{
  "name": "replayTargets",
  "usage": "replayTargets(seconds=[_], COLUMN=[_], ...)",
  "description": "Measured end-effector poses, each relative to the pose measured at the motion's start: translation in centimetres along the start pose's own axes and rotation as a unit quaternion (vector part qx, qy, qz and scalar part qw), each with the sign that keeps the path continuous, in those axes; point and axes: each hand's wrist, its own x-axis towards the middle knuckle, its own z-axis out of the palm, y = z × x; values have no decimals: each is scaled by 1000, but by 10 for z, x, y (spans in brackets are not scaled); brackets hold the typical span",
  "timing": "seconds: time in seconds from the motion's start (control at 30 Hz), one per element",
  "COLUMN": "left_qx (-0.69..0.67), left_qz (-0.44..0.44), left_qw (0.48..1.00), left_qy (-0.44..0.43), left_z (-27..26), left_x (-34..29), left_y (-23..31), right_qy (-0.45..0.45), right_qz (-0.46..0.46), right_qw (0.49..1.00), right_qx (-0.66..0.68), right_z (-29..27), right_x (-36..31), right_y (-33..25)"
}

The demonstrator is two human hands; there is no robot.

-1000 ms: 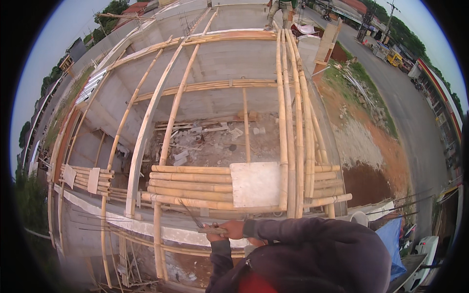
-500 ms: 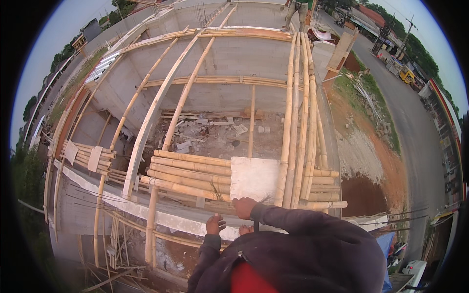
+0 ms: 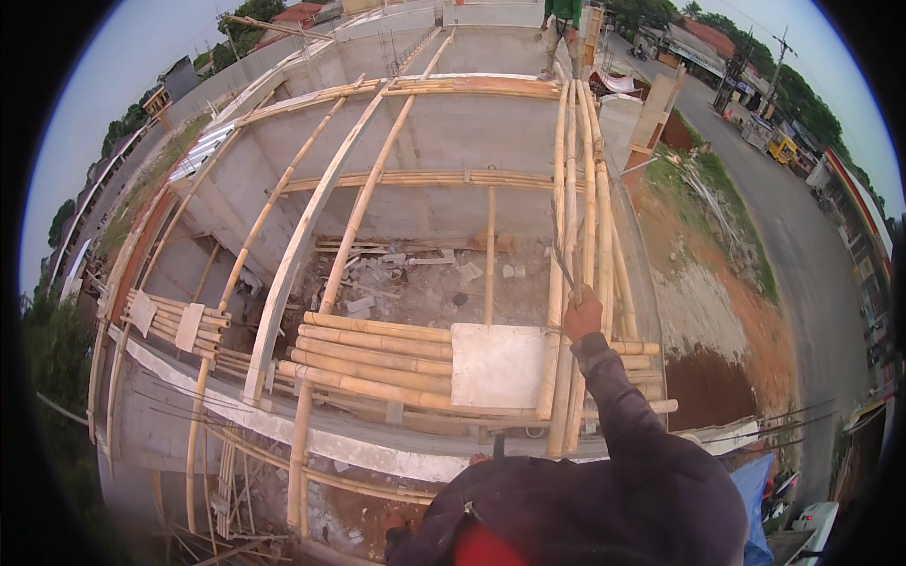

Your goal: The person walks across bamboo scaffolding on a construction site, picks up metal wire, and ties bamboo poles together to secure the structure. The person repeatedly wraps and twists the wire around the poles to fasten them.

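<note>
My right hand point(image 3: 582, 314) is stretched forward over the long bamboo poles point(image 3: 589, 217) on the right, fingers closed round a thin dark rod-like tool point(image 3: 563, 268). The tool points up and away from me; its exact kind does not show. Left of that hand, a pale square board point(image 3: 493, 366) lies on a row of stacked bamboo poles point(image 3: 373, 363). Low in the view, beside my dark sleeve, is my left hand point(image 3: 394, 522); it is small and blurred, and its fingers cannot be made out.
I am high above a concrete-walled space with rubble point(image 3: 406, 283) below. A pale ledge point(image 3: 377, 458) runs in front of me. A long pale beam point(image 3: 316, 222) spans the gap. Another person point(image 3: 562, 21) stands at the far end. A road point(image 3: 755, 226) lies right.
My right hand has left the board's near edge and moved forward and right, now with a thin tool in it. My left hand has dropped back lower. The view has tilted slightly.
</note>
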Motion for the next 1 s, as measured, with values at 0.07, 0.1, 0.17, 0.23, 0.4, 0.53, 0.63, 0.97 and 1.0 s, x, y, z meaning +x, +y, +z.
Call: replayTargets(seconds=[0.07,0.1,0.17,0.23,0.4,0.53,0.63,0.97,1.0], left_qx=[13,18,36,56,116,164,195,285,301], left_qz=[5,8,13,16,18,13,12,33,41], left_qw=[1000,1000,999,998,992,986,980,956,950], left_qy=[-8,-12,-22,-28,-38,-38,-42,-61,-68], left_z=[2,5,9,15,24,26,23,-3,-5], left_x=[2,5,11,17,27,33,37,45,48], left_y=[-4,-5,-6,-5,-10,-18,-26,-69,-76], right_qy=[34,41,71,9,-157,-236,-292,-358,-339], right_qz=[-18,-23,-89,-50,75,69,56,61,49], right_qw=[999,998,992,999,978,949,929,902,911], right_qx=[34,41,57,5,-112,-198,-222,-231,-232], right_z=[-14,-16,-21,-19,3,26,36,47,47], right_x=[22,26,30,21,-38,-89,-118,-158,-158], right_y=[-17,-25,-31,-29,15,66,104,139,139])
